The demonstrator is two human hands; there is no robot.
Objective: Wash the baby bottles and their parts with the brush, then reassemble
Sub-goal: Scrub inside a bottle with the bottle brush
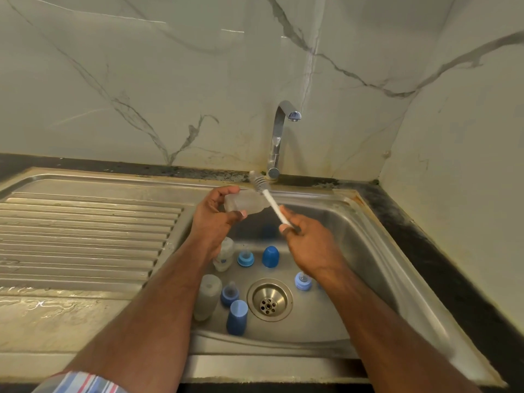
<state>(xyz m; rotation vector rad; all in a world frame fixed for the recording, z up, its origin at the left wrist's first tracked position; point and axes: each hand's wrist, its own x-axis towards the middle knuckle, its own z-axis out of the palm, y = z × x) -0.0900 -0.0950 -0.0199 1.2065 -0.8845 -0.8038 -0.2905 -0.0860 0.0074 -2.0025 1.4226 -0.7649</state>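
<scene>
Left hand (215, 215) has its fingers wrapped round a clear bottle (246, 203) lying sideways over the sink (377, 251), mouth toward the right hand (309, 248), whose fingers grip the brush (268, 195), bristles just past the bottle's mouth.

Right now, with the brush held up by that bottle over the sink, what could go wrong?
1. The left hand holds the clear bottle only at its ends; if wet, it might slip into the sink.
2. The brush seems outside the bottle, so the inside may go unscrubbed.
3. Loose blue caps and nipple rings sit near the open drain; a dropped bottle could scatter them.
</scene>
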